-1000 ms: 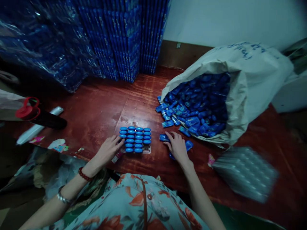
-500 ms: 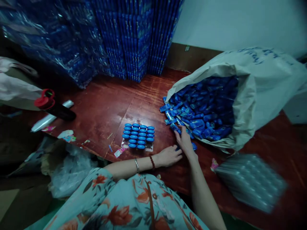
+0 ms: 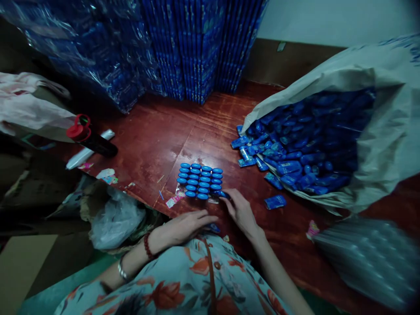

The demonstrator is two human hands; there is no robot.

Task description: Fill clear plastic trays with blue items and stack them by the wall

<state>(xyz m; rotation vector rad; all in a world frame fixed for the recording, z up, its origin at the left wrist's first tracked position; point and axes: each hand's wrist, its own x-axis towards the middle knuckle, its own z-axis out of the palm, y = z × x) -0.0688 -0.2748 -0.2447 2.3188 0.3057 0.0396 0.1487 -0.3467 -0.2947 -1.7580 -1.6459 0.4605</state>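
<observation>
Rows of small blue rounded containers [image 3: 199, 179] stand close together on a clear backing on the table. At the near right corner of these rows, my right hand [image 3: 242, 212] pinches a small blue container [image 3: 222, 194] between thumb and fingers. My left hand [image 3: 187, 225] lies low by the table edge, fingers together and bent over a blue container [image 3: 214, 228] that is mostly hidden. A single blue container [image 3: 275, 201] lies to the right of my right hand. More blue containers [image 3: 288, 162] spill from the mouth of a white sack [image 3: 390, 127].
Clear moulded plastic trays [image 3: 370, 258] are stacked at the right. A black bottle with a red lid [image 3: 95, 140] lies by a plastic roll [image 3: 80, 157] at the left. Tall stacks of blue packs [image 3: 193, 52] stand behind. A crumpled plastic bag [image 3: 114, 218] sits below the table edge.
My right hand has moved left from the sack's mouth to the rows with a blue container. My left hand has drawn back left toward my body. The view has shifted right.
</observation>
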